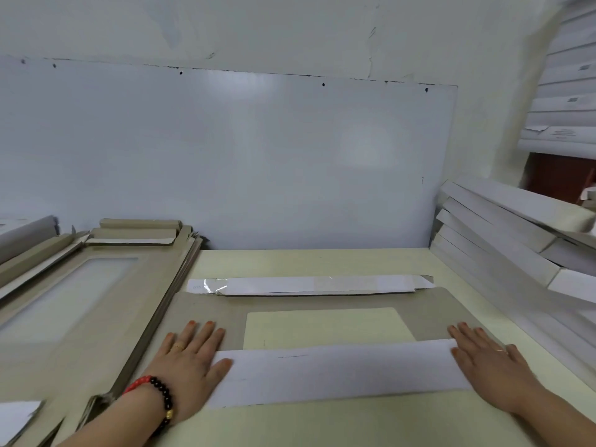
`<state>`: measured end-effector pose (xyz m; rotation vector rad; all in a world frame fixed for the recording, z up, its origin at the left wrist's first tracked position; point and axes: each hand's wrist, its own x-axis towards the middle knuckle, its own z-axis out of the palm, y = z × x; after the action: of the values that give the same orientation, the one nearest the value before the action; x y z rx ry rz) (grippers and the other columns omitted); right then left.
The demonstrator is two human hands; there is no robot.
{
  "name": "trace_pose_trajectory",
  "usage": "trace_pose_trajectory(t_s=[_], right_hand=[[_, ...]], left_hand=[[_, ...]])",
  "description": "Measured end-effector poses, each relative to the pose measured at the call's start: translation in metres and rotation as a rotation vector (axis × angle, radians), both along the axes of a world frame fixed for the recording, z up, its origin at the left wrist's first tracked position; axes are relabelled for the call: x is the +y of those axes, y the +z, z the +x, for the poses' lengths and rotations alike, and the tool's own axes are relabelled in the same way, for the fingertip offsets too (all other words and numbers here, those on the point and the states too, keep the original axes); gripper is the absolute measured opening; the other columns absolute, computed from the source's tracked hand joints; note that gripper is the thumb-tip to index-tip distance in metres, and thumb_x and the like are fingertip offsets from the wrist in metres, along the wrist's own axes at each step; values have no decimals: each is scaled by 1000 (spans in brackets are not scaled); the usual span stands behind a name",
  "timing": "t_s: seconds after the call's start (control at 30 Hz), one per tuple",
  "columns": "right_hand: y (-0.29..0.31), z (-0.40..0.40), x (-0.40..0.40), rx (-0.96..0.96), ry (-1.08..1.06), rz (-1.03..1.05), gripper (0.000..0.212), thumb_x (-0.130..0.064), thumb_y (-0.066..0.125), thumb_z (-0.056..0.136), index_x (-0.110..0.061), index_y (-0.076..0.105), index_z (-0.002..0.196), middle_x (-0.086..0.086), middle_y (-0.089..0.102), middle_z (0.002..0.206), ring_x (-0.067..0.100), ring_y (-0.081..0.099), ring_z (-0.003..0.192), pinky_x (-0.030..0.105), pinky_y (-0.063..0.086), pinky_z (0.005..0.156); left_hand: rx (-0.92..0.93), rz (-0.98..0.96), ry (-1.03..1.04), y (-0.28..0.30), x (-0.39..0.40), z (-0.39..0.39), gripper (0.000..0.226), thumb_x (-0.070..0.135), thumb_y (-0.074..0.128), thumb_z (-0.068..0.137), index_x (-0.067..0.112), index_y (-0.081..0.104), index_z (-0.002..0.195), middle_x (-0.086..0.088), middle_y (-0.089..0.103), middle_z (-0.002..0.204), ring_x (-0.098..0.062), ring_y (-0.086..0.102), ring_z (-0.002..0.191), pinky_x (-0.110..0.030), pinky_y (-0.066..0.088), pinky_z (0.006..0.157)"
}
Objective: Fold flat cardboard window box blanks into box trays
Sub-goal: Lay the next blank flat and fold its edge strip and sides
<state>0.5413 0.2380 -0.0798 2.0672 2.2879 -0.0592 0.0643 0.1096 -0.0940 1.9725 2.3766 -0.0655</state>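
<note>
A grey-brown cardboard window box blank (322,301) lies flat on the pale yellow table (322,424), its rectangular window (325,327) showing the table through it. The near flap (338,371) is folded over, white side up; the far flap (316,284) is also folded over. My left hand (190,359) presses flat on the blank's left end, thumb touching the near flap. My right hand (490,366) presses flat on the right end of that flap, fingers straight.
A stack of flat brown window blanks (84,291) lies at the left. Folded white box trays (516,233) lean stacked at the right, with more piled at the upper right. A white panel (225,156) covers the wall behind the table.
</note>
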Motion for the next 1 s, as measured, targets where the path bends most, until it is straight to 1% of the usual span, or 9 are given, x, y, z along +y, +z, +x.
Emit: trace_pose_trajectory(t_s=[0.13, 0.27, 0.43, 0.57, 0.67, 0.77, 0.83, 0.9, 1.0], right_hand=[[4, 0, 1, 7, -61, 53, 50, -40, 12, 103, -33, 14, 152, -13, 10, 161, 7, 11, 147, 40, 13, 117], [11, -19, 0, -28, -75, 92, 46, -32, 21, 100, -34, 28, 145, -14, 33, 152, 8, 34, 137, 41, 17, 115], [10, -72, -5, -3, 44, 134, 47, -46, 25, 98, -35, 33, 143, -11, 44, 145, 14, 41, 132, 46, 5, 117], [8, -104, -8, -60, 302, 168, 71, -73, 12, 87, -38, 29, 146, -11, 45, 139, 16, 38, 132, 44, -3, 118], [15, -110, -7, -82, 377, 153, 93, -84, -2, 72, -39, 26, 148, -8, 44, 139, 18, 40, 130, 41, 7, 115], [27, -111, -3, -105, 404, 82, 113, -91, -12, 56, -38, 28, 147, -5, 44, 138, 20, 40, 130, 38, 18, 110], [33, -110, -2, -50, 390, 30, 90, -86, 6, 74, -38, 32, 146, -5, 46, 137, 19, 38, 131, 36, 21, 109], [36, -111, -2, 33, 386, -23, 68, -73, 22, 89, -36, 36, 144, -6, 49, 134, 17, 39, 130, 35, 23, 109], [41, -109, -8, 89, 430, -2, 61, -68, 28, 93, -36, 38, 144, -10, 50, 136, 13, 40, 130, 31, 20, 111]], left_hand=[[-39, 49, 14, 4, -2, -7, 65, 64, 13, 95, 35, 7, 153, 14, -4, 160, -14, -8, 148, -36, -3, 120], [-17, 95, -20, 16, 1, 8, 70, 76, 24, 86, 34, 34, 142, 13, 23, 156, -13, 13, 146, -36, 5, 119], [7, 100, -133, 33, 15, 66, 91, 93, 32, 64, 34, 42, 132, 10, 47, 129, -16, 43, 120, -34, 28, 103], [-21, -36, -148, 51, 32, 99, 97, 94, 48, 52, 31, 46, 126, 7, 53, 116, -18, 50, 104, -34, 33, 92], [34, -111, -172, 64, 39, 106, 91, 94, 51, 49, 29, 55, 112, 5, 58, 104, -20, 42, 90, -33, 29, 78], [23, -195, -122, 68, 44, 107, 88, 95, 41, 57, 26, 56, 108, 3, 60, 108, -24, 47, 102, -35, 32, 78], [-22, -231, -88, 72, 46, 107, 72, 81, 37, 79, 18, 58, 107, -2, 62, 113, -25, 53, 105, -33, 38, 78], [-69, -220, -98, 76, 47, 109, 45, 52, 38, 97, 12, 56, 107, -7, 61, 116, -25, 57, 105, -28, 39, 77], [-147, -88, -178, 81, 42, 112, 20, 35, 37, 100, 17, 45, 96, -6, 60, 110, -25, 56, 96, -27, 39, 73]])
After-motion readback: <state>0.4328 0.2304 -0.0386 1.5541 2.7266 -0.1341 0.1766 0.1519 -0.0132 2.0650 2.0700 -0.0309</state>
